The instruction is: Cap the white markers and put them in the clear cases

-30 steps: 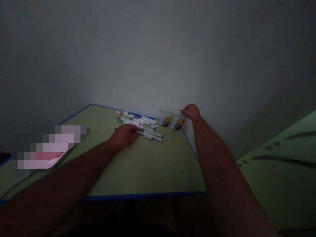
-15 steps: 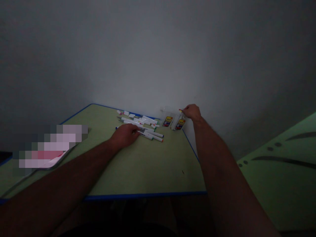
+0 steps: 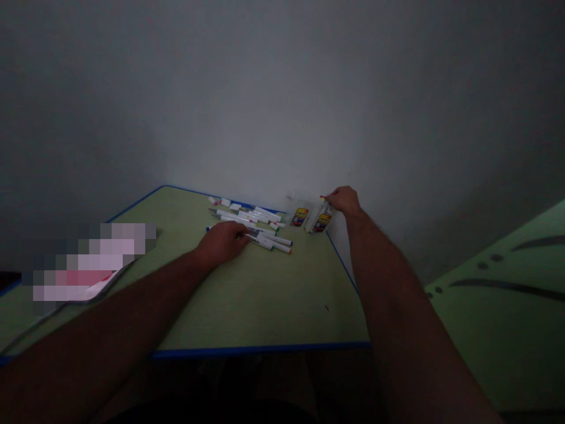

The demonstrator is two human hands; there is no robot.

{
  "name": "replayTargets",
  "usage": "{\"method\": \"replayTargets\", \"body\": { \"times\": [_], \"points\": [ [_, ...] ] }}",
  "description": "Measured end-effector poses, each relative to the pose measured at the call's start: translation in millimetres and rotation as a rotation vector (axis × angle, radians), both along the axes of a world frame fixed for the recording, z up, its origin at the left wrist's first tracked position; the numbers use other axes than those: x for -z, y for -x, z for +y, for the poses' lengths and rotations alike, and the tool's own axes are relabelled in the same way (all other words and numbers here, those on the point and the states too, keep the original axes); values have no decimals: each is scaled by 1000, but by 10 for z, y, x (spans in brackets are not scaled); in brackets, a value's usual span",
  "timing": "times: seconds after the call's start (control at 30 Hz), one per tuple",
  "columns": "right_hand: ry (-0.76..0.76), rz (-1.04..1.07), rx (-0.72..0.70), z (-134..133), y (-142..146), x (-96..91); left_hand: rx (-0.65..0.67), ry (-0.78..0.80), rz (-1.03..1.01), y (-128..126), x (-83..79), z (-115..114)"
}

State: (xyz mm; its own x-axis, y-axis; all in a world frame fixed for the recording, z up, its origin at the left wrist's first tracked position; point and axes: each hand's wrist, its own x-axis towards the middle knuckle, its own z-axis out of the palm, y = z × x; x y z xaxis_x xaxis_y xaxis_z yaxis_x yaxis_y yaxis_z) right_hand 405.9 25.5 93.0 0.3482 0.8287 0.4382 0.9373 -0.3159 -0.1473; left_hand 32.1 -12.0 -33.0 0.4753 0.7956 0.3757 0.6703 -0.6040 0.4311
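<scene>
Both clear cases (image 3: 321, 211) bear multicoloured labels (image 3: 300, 217), too small to read.

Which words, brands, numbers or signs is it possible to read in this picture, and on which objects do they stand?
No text is readable.
Left clear case's label: too small and dark.
Right clear case's label: too small and dark.
White markers: nothing legible.
Item at far left: pixelated, so nothing readable.

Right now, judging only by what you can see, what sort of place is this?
Probably a drawing or study corner indoors: a green, blue-edged table stands by a plain wall, with white markers lying near labelled clear cases.
</scene>
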Motion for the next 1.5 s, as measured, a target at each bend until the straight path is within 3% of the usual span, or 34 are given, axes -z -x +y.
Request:
{"method": "replayTargets", "body": {
  "times": [0.1,1.5],
  "points": [
    [10,42,62,-12,2,2,0,-4,-7,-3,11,8],
    [-7,73,68,-96,22,-34,-20,-14,30,-2,3,10]
  ]
}}
